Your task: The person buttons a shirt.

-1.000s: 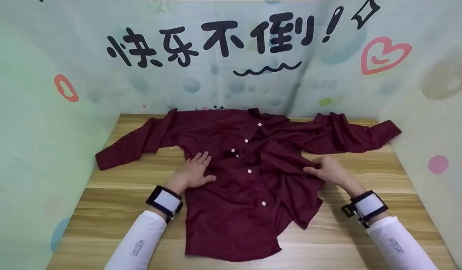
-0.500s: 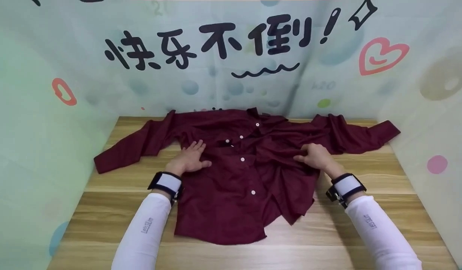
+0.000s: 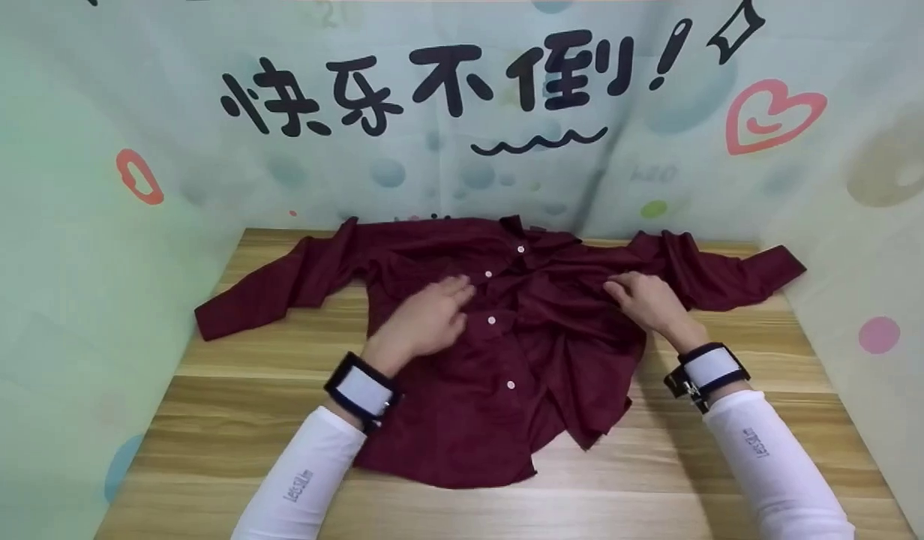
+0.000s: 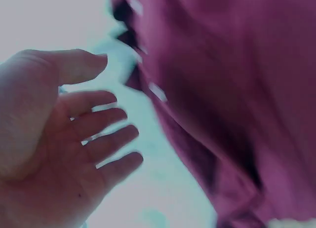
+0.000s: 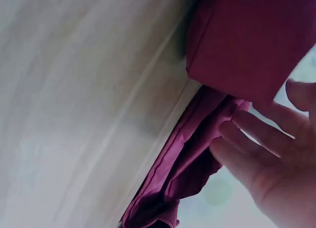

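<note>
A maroon long-sleeved shirt lies front up on the wooden table, collar at the far side and sleeves spread left and right. White buttons run down its rumpled front. My left hand is over the middle of the front beside the buttons and covers part of them. Its fingers are straight and apart from the cloth in the left wrist view. My right hand is at the shirt's right side below the sleeve. In the right wrist view its fingers extend beside the cloth's edge, the thumb apart from them.
The wooden table shows around the shirt. A pale printed curtain with black characters and a pink heart encloses the table behind and at both sides. The right sleeve's cuff reaches the table's right edge.
The shirt's lower part has moved away from me, bunching its middle. My left hand has lifted off the left side and moved right toward the buttons. My right hand has moved farther from me.
</note>
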### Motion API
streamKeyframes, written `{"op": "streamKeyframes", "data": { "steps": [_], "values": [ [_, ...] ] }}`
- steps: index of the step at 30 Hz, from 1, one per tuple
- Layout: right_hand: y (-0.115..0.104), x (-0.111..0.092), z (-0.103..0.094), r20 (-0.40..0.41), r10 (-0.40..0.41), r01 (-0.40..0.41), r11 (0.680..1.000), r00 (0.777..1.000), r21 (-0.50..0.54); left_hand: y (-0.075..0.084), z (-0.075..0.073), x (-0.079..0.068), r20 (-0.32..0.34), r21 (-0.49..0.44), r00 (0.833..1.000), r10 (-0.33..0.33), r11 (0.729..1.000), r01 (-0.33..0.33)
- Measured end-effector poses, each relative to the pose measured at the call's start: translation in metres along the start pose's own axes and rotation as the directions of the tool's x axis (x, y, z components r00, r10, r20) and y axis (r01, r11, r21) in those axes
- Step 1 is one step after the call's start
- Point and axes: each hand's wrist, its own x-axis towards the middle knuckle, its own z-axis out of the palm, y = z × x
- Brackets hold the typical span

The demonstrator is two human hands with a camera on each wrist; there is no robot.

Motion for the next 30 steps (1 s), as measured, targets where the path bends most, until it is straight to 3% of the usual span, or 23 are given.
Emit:
{"op": "streamKeyframes", "data": {
  "steps": [3,6,11,15,19,23,26,30],
  "values": [
    [0.003,0.002,0.002,0.121,0.042,-0.042,0.999,0.992,-0.002,0.032,0.015,0.008,0.04,0.059,0.991,0.124,0.99,-0.126],
    [0.007,0.005,0.004,0.208,0.059,-0.056,0.998,0.976,-0.019,0.057,0.04,0.016,0.135,0.111,0.973,0.185,0.973,-0.201],
    [0.012,0.008,0.004,0.289,0.06,-0.046,0.997,0.956,-0.054,0.084,0.078,0.029,0.27,0.125,0.945,0.186,0.966,-0.226],
    [0.017,0.01,-0.001,0.322,0.096,-0.078,0.995,0.942,-0.069,0.094,0.093,0.031,0.351,0.097,0.916,0.193,0.966,-0.241],
    [0.024,0.015,-0.003,0.329,0.111,-0.087,0.992,0.938,-0.086,0.097,0.093,0.025,0.401,0.111,0.899,0.177,0.964,-0.24],
    [0.03,0.019,-0.003,0.321,0.118,-0.089,0.991,0.94,-0.103,0.096,0.086,0.014,0.41,0.131,0.895,0.174,0.96,-0.247],
    [0.034,0.022,-0.002,0.314,0.13,-0.1,0.989,0.941,-0.111,0.091,0.08,0.004,0.388,0.13,0.902,0.191,0.957,-0.258],
    [0.04,0.026,-0.002,0.303,0.15,-0.12,0.986,0.941,-0.118,0.08,0.072,-0.007,0.309,0.14,0.923,0.228,0.949,-0.282]
  ]
}}
